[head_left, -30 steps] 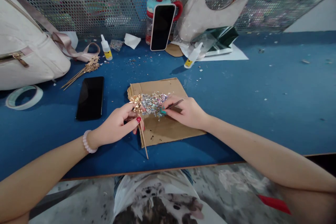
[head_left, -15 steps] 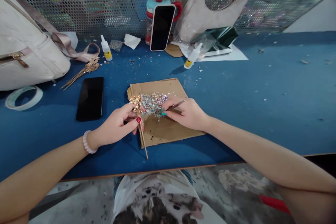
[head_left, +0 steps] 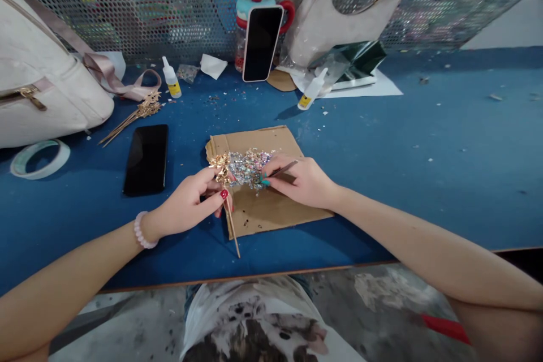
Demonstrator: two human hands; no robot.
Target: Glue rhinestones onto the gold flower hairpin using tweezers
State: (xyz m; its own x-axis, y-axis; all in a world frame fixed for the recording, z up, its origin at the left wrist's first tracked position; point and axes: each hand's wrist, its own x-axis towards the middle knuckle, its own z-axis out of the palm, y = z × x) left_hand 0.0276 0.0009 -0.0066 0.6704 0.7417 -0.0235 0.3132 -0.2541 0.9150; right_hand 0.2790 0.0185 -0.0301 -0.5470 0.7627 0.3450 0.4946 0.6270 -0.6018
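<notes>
My left hand is closed around the stem of a gold hairpin, whose flower-like head sits above my fingers and whose stick points down toward the table edge. My right hand pinches thin dark tweezers, their tips down among the glittering rhinestones. Those stones lie in a heap on a piece of brown cardboard. Whether the tweezers' tips grip a stone is too small to tell. A few dark specks lie on the cardboard's lower left.
Left of the cardboard lie a black phone, a tape roll and more gold hairpins. Behind stand two glue bottles, a white-framed phone against a cup, and a bag. A backpack is far left.
Both hands, the hairpin and the tweezers stay almost in place. The view shifts very slightly.
</notes>
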